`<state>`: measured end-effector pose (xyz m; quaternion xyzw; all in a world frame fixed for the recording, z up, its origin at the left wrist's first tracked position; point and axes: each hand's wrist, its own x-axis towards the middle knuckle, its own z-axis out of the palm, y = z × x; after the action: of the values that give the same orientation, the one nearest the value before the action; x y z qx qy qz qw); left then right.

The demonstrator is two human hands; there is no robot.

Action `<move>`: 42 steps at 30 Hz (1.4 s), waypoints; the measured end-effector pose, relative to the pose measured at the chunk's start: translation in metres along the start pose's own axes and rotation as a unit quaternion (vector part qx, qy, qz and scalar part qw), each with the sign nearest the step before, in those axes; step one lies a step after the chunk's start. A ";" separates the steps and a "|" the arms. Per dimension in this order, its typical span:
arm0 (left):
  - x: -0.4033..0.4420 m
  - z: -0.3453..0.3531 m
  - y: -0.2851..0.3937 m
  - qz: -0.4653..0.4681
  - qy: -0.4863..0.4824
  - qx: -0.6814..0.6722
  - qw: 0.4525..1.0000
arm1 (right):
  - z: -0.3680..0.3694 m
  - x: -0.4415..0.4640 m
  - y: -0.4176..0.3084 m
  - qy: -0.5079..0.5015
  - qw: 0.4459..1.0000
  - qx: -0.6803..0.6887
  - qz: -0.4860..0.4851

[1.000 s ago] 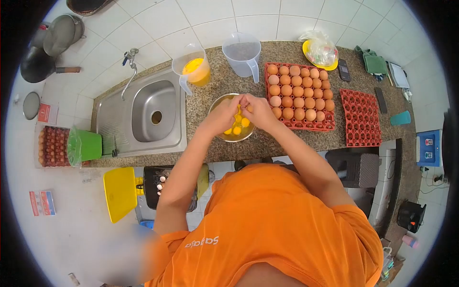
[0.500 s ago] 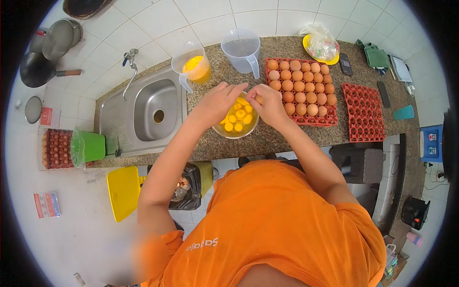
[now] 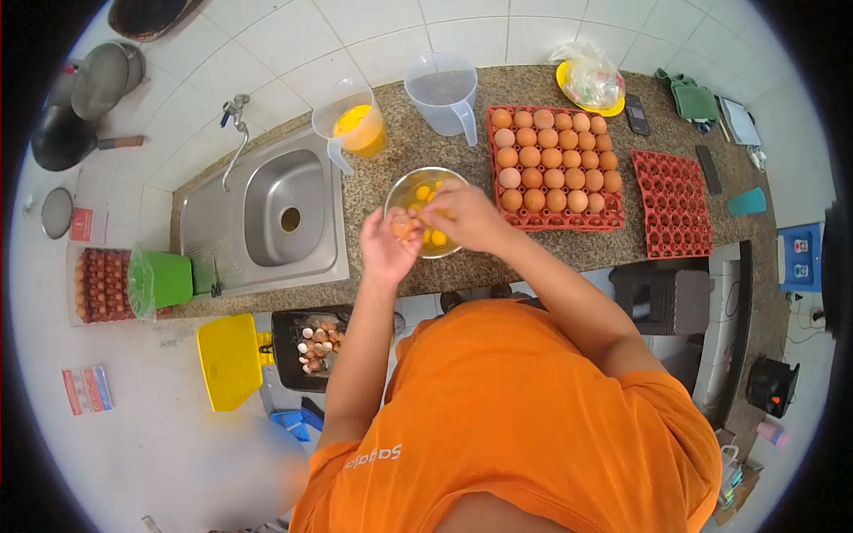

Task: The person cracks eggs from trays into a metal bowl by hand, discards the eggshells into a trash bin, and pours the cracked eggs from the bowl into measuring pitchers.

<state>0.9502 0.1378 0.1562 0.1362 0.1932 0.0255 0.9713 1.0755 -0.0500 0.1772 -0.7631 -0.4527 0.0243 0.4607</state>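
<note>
A steel bowl (image 3: 397,189) on the counter contains several yellow yolks (image 3: 423,193). My left hand (image 3: 384,258) is palm up at the bowl's lower left rim, its fingers curled around broken brown eggshell (image 3: 406,228). Over the bowl, my right hand (image 3: 471,218) has its fingers pinched together close to the shell; whatever is between them is too small to make out. A red tray (image 3: 613,218) of brown eggs (image 3: 551,155) lies just right of the bowl. Behind the bowl are a jug (image 3: 349,124) partly filled with yellow egg and another clear jug (image 3: 442,93).
At left is a steel sink (image 3: 258,258) with a tap (image 3: 235,111). A second red egg tray (image 3: 671,204), without eggs, lies at right, near a phone (image 3: 636,115) and a yellow plate (image 3: 613,111) with a plastic bag. Below the counter, a black bin (image 3: 289,355) contains eggshells.
My left hand has moved down and turned palm up with broken shell in it. My right hand has shifted down and left over the bowl. The bin's shells are now more exposed.
</note>
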 end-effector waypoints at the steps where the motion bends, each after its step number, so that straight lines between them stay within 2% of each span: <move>1: -0.018 -0.003 0.009 0.020 0.004 -0.044 0.999 | -0.014 -0.001 -0.002 0.009 1.000 -0.001 0.000; 2: -0.041 -0.020 0.025 0.047 -0.043 -0.086 0.994 | -0.037 -0.004 -0.011 0.025 0.994 -0.068 0.087; 3: -0.073 -0.033 0.044 0.091 -0.046 -0.109 0.989 | -0.062 -0.005 -0.015 0.018 0.984 -0.148 0.095; 5: -0.139 -0.075 0.078 0.200 -0.047 -0.131 0.970 | -0.097 -0.015 -0.016 -0.079 0.942 -0.288 0.156; 6: -0.173 -0.105 0.092 0.280 0.004 -0.105 0.954 | -0.098 -0.022 -0.004 -0.084 0.934 -0.324 0.128; 7: -0.198 -0.114 0.100 0.361 0.170 -0.072 0.914 | -0.093 -0.032 0.013 -0.089 0.924 -0.359 0.102; 8: -0.230 -0.122 0.098 0.343 0.218 0.061 0.912 | -0.086 -0.041 0.028 -0.093 0.912 -0.393 0.076; 9: -0.252 -0.177 0.119 0.281 0.379 0.170 0.865 | -0.079 -0.044 0.039 -0.094 0.902 -0.417 0.061; 10: -0.266 -0.255 0.132 0.231 0.509 0.355 0.750 | -0.078 -0.040 0.037 -0.109 0.900 -0.418 0.058; 11: -0.275 -0.264 0.129 0.183 0.634 0.478 0.579 | -0.078 -0.034 0.031 -0.123 0.898 -0.419 0.056; 12: -0.280 -0.267 0.129 0.123 0.719 0.574 0.372 | -0.076 -0.032 0.027 -0.136 0.896 -0.419 0.056; 15: -0.220 -0.249 0.118 0.438 0.464 0.561 0.528 | -0.081 -0.020 0.036 -0.179 0.893 -0.398 0.112; 16: -0.189 -0.173 0.092 0.419 0.427 0.589 0.544 | -0.086 -0.016 0.027 -0.188 0.900 -0.366 0.142; 17: -0.158 -0.144 0.076 0.402 0.320 0.577 0.635 | -0.095 -0.008 0.012 -0.198 0.906 -0.333 0.171; 18: -0.133 -0.099 0.056 0.275 0.292 0.537 0.742 | -0.098 -0.002 0.002 -0.209 0.909 -0.300 0.198; 19: -0.112 -0.025 0.034 0.146 0.217 0.463 0.847 | -0.093 0.001 -0.002 -0.224 0.941 -0.220 0.128; 20: -0.090 0.007 0.013 0.058 0.148 0.434 0.887 | -0.083 0.001 -0.005 -0.238 0.960 -0.135 0.061; 21: -0.069 0.018 -0.013 0.047 0.088 0.421 0.902 | -0.071 -0.001 -0.009 -0.244 0.969 -0.047 -0.003; 22: -0.053 0.026 -0.030 0.036 0.024 0.409 0.912 | -0.056 -0.004 -0.014 -0.248 0.969 0.004 -0.017; 23: -0.038 0.023 -0.036 0.032 0.008 0.430 0.902 | -0.041 -0.006 -0.017 -0.248 0.967 0.053 -0.032; 25: -0.007 0.004 -0.043 0.026 -0.025 0.474 0.880 | -0.016 -0.015 -0.015 -0.129 0.988 0.085 0.024; 26: 0.001 0.002 -0.040 0.036 0.002 0.419 0.907 | -0.005 -0.018 -0.010 -0.068 0.991 0.103 0.053; 27: 0.004 -0.001 -0.035 0.043 0.032 0.362 0.931 | -0.002 -0.015 -0.012 -0.007 1.000 0.026 0.014; 28: 0.006 -0.006 -0.031 0.049 0.064 0.302 0.950 | 0.002 -0.017 -0.015 0.050 0.997 0.051 0.018; 30: 0.014 -0.004 -0.026 0.084 0.031 0.265 0.960 | 0.013 -0.019 -0.029 0.163 0.981 0.099 0.025; 31: 0.017 0.002 -0.026 0.091 0.023 0.248 0.964 | 0.019 -0.021 -0.026 0.167 0.985 0.035 -0.023; 34: 0.032 0.000 -0.032 0.078 0.013 0.252 0.964 | 0.033 -0.023 -0.010 0.059 0.997 0.021 -0.052; 35: 0.035 -0.006 -0.033 0.070 0.010 0.251 0.965 | 0.031 -0.024 -0.005 0.060 0.998 0.010 -0.019; 36: 0.038 -0.008 -0.031 0.064 0.007 0.249 0.966 | 0.031 -0.022 0.006 0.063 0.987 0.118 0.084; 37: 0.037 -0.007 -0.030 0.068 0.004 0.302 0.951 | 0.032 -0.019 0.017 0.064 0.955 0.225 0.185; 38: 0.035 -0.007 -0.029 0.070 0.003 0.354 0.933 | 0.034 -0.019 0.028 0.062 0.899 0.328 0.284; 39: 0.033 -0.005 -0.028 0.073 0.001 0.405 0.911 | 0.026 -0.015 0.026 0.070 0.814 0.472 0.331; 42: 0.034 0.004 -0.023 0.067 -0.040 0.436 0.896 | 0.016 -0.011 0.033 -0.033 0.806 0.470 0.359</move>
<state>0.9830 0.1185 0.1407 0.5598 0.1361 -0.0016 0.8174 1.0841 -0.0528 0.1397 -0.5597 -0.0948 0.4233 0.7061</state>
